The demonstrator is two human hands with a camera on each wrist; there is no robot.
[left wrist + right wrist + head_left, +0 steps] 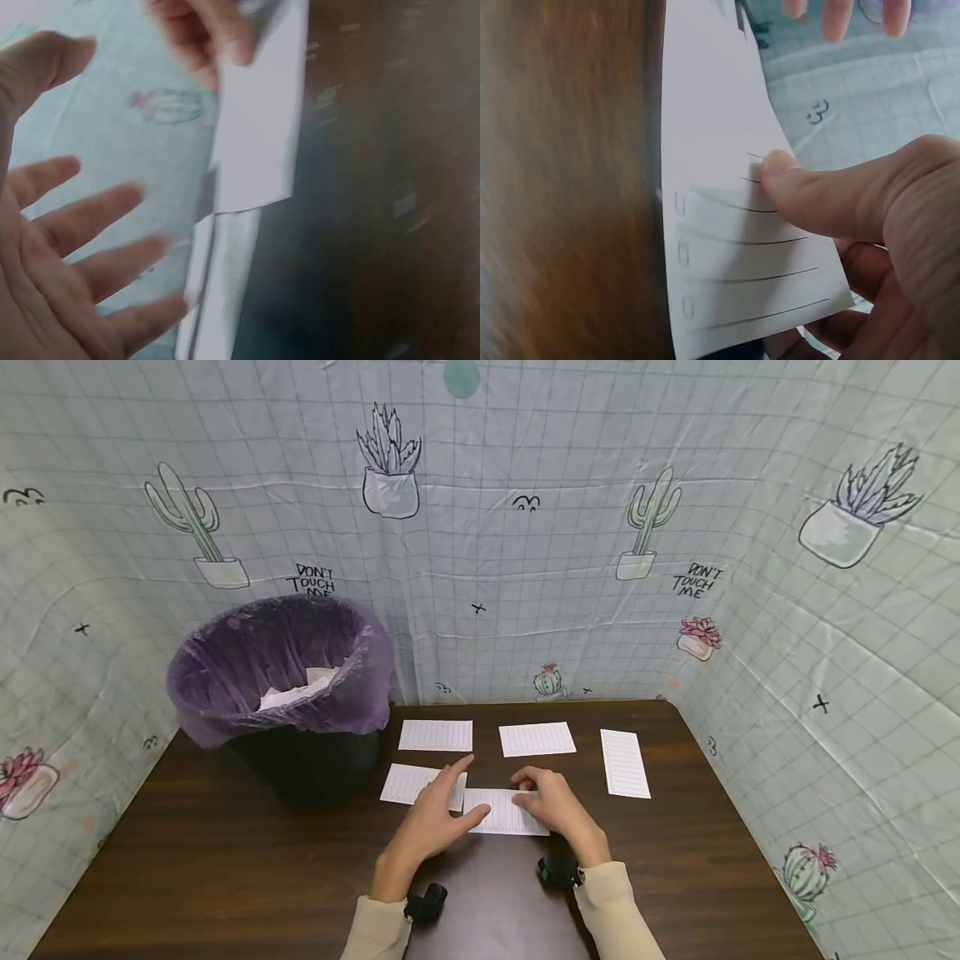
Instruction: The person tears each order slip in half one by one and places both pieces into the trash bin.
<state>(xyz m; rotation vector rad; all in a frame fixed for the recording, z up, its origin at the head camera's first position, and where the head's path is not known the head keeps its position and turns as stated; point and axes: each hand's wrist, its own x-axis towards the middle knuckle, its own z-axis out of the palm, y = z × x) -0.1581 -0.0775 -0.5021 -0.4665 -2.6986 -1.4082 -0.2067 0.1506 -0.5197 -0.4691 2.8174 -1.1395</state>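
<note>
Table (225, 852) under cards (537, 739) (cactus-print cloth (480, 552) behind)

I count min. 5 lined checklist cards (537, 740), 1 of 'em in my R hand (558, 806); 2 wrist cams (426, 903); 1 blk bin (311, 768) w/ 1 purple liner (366, 681); 1 wood table (225, 852); white papers (296, 692) in bin, qty unclear.

Soft light, pale sheen on tabletop (491, 910), fingers (120, 262) blurred in left wrist view
</note>
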